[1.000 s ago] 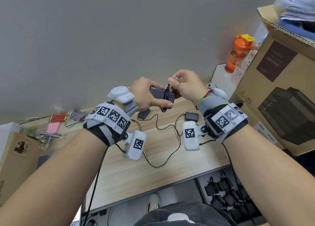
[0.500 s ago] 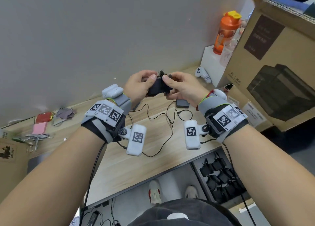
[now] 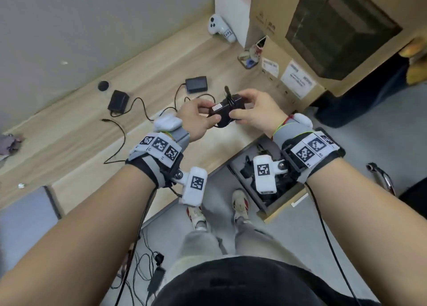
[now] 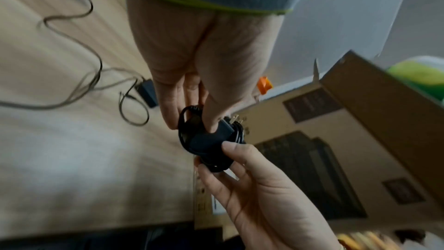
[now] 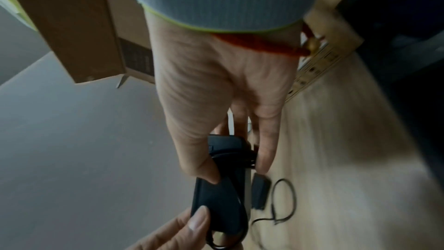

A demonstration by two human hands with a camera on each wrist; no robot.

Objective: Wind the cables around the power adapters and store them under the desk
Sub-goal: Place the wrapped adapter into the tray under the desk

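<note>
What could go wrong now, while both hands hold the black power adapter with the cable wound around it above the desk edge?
1. The black power adapter is only pinched between the left hand and the right hand; a loop of its wound black cable stands loose and may unwind.
2. It hangs over the edge of the wooden desk; if dropped, it could miss the open box of adapters below.

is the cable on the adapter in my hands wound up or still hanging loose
Wound up. Black cable loops wrap the held adapter, gripped by the left hand and right hand; no loose length trails from it.
</note>
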